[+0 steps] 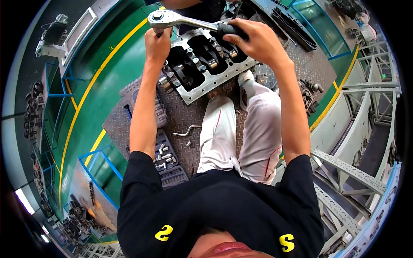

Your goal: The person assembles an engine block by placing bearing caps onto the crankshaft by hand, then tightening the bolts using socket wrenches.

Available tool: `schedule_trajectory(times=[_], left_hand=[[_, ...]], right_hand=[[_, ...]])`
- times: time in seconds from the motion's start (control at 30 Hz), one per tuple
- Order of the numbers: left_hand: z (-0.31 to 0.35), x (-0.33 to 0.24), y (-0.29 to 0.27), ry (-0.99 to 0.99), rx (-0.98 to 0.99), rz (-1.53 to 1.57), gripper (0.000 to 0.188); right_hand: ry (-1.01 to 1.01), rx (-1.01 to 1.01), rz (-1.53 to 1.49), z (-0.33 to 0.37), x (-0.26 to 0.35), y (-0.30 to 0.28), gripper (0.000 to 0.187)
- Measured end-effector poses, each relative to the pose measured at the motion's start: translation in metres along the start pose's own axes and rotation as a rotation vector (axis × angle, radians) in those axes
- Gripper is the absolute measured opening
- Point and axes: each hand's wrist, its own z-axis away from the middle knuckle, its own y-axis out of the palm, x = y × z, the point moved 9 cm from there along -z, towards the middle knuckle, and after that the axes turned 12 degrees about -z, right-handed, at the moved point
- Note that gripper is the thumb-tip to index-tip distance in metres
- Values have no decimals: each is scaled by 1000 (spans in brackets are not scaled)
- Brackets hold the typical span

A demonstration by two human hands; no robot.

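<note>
My right hand (pixel 257 41) is closed round the dark grip of a chrome ratchet wrench (pixel 189 20). The wrench lies across the top of the view, its round head at the left. Just under that head, my left hand (pixel 157 46) is wrapped round the short shaft below it. Whether a socket sits on the shaft's end is hidden by the fingers. Below and between both hands rests an engine block (pixel 206 81), its open side up, showing a crankshaft (pixel 213 63) and several bolted bearing caps (pixel 203 68). The wrench is held above the block's far left part.
An open grey tool case (pixel 165 177) with several sockets lies left of my legs on the chequered metal plate (pixel 180 150). A bent metal rod (pixel 186 131) and a loose socket (pixel 189 143) lie nearby. Metal parts (pixel 307 94) sit at the right. Another person's arm (pixel 180 3) shows at the far edge.
</note>
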Motion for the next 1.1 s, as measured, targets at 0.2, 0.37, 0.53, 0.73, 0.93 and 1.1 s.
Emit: schedule_trajectory(times=[0.2, 0.37, 0.53, 0.73, 0.93, 1.1], left_hand=[[1, -3, 3, -29, -24, 62, 26], [8, 3, -12, -206, -21, 334, 34], [-5, 20, -27, -165, -60, 253, 34], [1, -4, -12, 2, -87, 101, 27], [-6, 4, -9, -50, -34, 165, 23], [-4, 16, -12, -104, 6, 79, 20]], right_hand=[[-298, -149, 95, -46, -20, -3, 43], [-122, 60, 92, -92, 10, -6, 35], [-158, -169, 186, -58, 28, -1, 46], [-12, -95, 178, -20, 18, -7, 59], [238, -156, 201, 4, 49, -5, 55], [535, -259, 251, 54, 142, 24, 47]])
